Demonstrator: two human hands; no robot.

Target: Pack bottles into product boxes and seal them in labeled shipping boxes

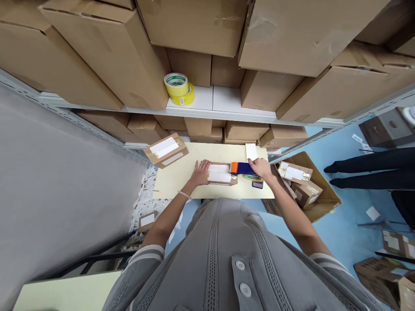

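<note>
A small cardboard box with a white label lies on the pale yellow table in front of me. My left hand rests flat against the box's left end, fingers spread. My right hand grips a blue and orange tape dispenser whose orange end touches the box's right edge. A roll of tape and a dark phone lie just under that hand.
Another labelled box sits at the table's left corner, a white label sheet at the back. Yellow tape rolls stand on the shelf above. An open carton of small boxes is right of the table. Another person's legs are at far right.
</note>
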